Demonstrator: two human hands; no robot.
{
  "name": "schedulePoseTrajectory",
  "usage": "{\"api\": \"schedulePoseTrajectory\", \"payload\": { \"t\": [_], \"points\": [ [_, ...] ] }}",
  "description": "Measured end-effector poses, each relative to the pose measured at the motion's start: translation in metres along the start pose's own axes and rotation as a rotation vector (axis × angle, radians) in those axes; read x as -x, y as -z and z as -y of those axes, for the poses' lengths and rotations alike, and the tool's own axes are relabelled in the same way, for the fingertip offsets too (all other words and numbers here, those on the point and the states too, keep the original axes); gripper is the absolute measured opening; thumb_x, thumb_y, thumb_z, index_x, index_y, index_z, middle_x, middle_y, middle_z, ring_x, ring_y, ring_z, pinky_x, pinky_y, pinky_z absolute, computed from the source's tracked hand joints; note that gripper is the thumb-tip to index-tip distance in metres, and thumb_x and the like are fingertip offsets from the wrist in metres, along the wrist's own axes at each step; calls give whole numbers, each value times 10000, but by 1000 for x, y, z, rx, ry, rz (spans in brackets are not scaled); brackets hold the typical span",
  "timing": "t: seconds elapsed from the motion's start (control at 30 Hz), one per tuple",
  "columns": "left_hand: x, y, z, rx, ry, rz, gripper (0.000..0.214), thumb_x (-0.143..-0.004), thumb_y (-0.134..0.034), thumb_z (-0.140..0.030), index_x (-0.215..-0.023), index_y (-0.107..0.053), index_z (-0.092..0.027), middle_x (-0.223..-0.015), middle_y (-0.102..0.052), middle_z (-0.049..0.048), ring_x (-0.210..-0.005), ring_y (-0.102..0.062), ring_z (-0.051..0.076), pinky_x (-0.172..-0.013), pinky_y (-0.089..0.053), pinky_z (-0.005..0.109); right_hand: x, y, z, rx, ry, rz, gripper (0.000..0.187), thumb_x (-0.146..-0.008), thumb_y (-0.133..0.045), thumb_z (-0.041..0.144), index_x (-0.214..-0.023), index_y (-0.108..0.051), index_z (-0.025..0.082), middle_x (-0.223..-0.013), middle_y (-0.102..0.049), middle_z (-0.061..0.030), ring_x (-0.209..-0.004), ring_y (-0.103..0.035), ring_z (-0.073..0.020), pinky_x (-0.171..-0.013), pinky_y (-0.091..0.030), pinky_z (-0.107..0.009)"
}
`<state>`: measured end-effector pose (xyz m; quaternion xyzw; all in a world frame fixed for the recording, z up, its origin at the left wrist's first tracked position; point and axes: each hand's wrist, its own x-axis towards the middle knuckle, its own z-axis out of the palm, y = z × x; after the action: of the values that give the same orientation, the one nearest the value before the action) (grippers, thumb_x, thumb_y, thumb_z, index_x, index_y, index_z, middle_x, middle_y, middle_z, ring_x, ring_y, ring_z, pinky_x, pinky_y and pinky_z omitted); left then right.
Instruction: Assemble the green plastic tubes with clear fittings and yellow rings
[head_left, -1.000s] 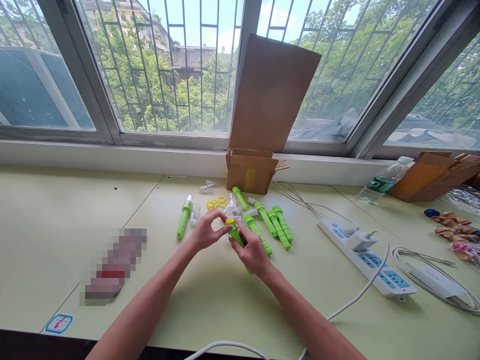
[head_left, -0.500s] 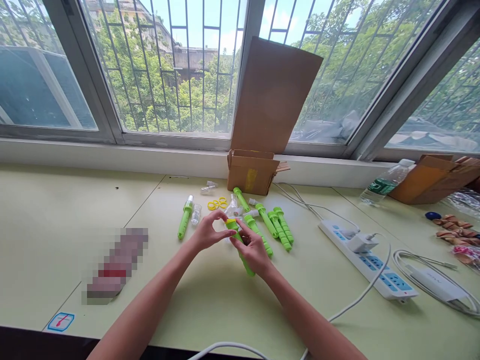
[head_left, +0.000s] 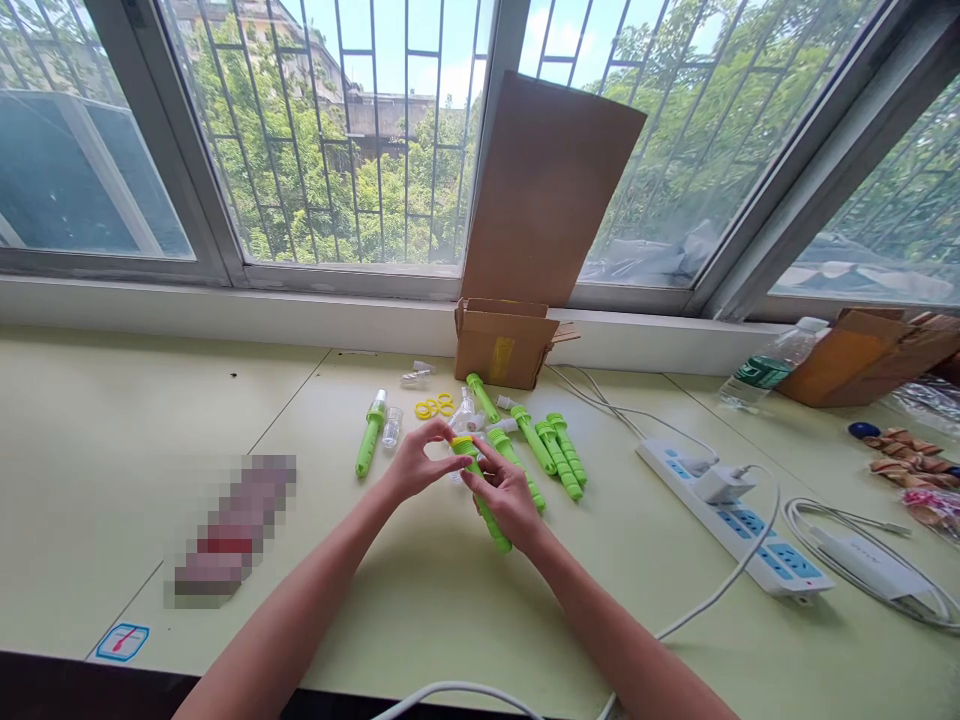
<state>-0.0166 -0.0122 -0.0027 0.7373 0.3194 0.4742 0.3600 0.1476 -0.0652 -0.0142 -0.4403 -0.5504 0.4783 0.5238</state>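
My right hand [head_left: 510,497] is wrapped round a green ribbed plastic tube [head_left: 491,526], which tilts with its top away from me. A yellow ring [head_left: 462,440] sits at the tube's top end. My left hand [head_left: 421,462] pinches that ring between thumb and forefinger. Just behind my hands lie several more green tubes [head_left: 559,460], some clear plastic pieces [head_left: 466,405] and a few loose yellow rings [head_left: 427,408]. To the left, one green tube [head_left: 366,445] has a clear tip, and a clear cup-like piece [head_left: 392,428] lies beside it.
A cardboard box [head_left: 499,345] with its flap raised stands against the window ledge. On the right are a white power strip [head_left: 739,525] with cables, a charger [head_left: 874,565] and a plastic bottle [head_left: 772,368]. A blurred-out object [head_left: 236,530] lies left.
Almost nothing differs. Both hands keep their hold on the tube and its yellow ring, with only a tiny shift of the right fingers.
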Motion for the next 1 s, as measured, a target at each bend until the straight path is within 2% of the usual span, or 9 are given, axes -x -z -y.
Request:
{"api": "schedulePoseTrajectory", "payload": {
  "t": [0.17,0.6,0.77,1.0],
  "points": [
    [1,-2,-1,31,-10,-19,336,-703,-718,-439,-847,-557,-182,-860,-581,13,-874,-573,155,-913,-482,359,-1,1,2,-102,-73,21,749,-697,-716,423,-1367,-457,209,-628,-436,67,-449,-417,-79,-405,-403,-238],
    [0,-4,1,199,64,-5,319,-716,-720,-401,-884,-548,-192,-892,-560,11,-898,-583,147,-873,-482,351,-2,3,8,-270,-112,70,744,-722,-705,372,-1385,-431,173,-568,-484,67,-414,-452,-83,-389,-379,-223],
    [0,-4,2,223,72,8,331,-699,-742,-368,-890,-539,-190,-915,-540,12,-891,-574,141,-876,-483,351,-2,4,11,-305,-132,117,691,-744,-692,367,-1363,-458,166,-587,-504,53,-416,-454,-77,-393,-365,-214],
    [-2,-3,3,196,82,5,320,-687,-749,-376,-843,-549,-182,-881,-558,5,-872,-575,142,-885,-480,361,-2,5,8,-295,-117,99,694,-756,-692,358,-1371,-440,159,-566,-499,57,-418,-451,-80,-398,-370,-214]
  ]
}}
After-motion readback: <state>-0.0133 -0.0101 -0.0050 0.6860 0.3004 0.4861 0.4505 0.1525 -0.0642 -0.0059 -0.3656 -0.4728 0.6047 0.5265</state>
